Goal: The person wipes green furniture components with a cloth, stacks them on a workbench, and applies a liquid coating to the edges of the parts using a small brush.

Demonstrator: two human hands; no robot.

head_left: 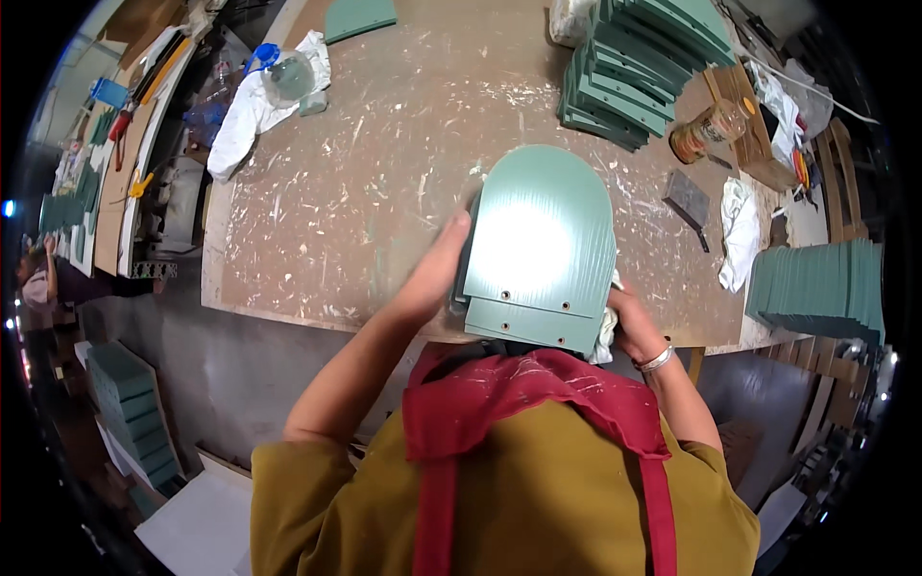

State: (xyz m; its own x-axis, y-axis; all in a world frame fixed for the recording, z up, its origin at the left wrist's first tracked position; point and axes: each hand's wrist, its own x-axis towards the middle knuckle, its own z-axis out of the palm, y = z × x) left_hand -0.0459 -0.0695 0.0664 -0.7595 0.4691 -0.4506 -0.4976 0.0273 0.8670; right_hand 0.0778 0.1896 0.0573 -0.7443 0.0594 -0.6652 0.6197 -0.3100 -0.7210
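Note:
In front of my body is a stack of green, round-topped panels (552, 182); the top one has a glossy, grooved face and small holes near its lower edge. A second panel with two holes (533, 324) sticks out beneath it toward me. My left hand (442, 264) grips the stack's left side, thumb up along the edge and the other fingers mostly hidden. At the lower right side, my right hand (634, 322) closes on a crumpled white cloth (605, 336) against the panels. Its fingertips are partly hidden.
The scuffed brown worktable (365, 192) bears a tall pile of green panels (624, 86) at the far right, a jar (706, 134), a dark block (687, 199) and a white rag (739, 235). At the far left, a clear bottle (288, 79) lies on white cloth. More panels (816, 283) stand rightward.

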